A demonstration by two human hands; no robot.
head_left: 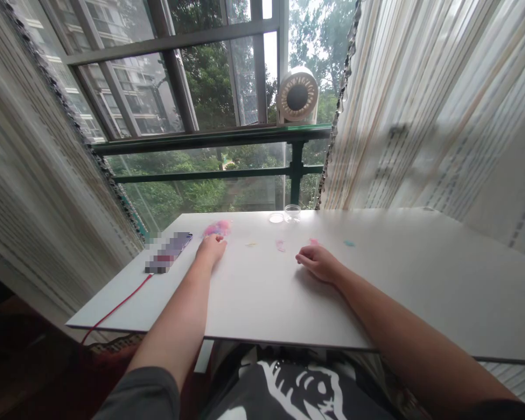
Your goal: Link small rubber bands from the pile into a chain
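A pile of small pink, purple and blue pieces (217, 228) lies at the back left of the white table; they are too small to name. Right at its front edge is my left hand (212, 249), fingers curled and closed. My right hand (318, 262) rests on the tabletop with its fingers pressed together, just in front of a few bright pink pieces (314, 241). Whatever either hand may hold is hidden. Between the hands lie a yellowish group (251, 245) and a pale pink group (280, 245). Some teal pieces (349, 243) sit farther right.
A clear round container (293, 213) stands at the table's back edge, with a round clear lid (276, 218) beside it. On the left lies a phone (170, 252) with a red cable (118, 306). A white fan (298, 96) is at the window behind the table (262, 309).
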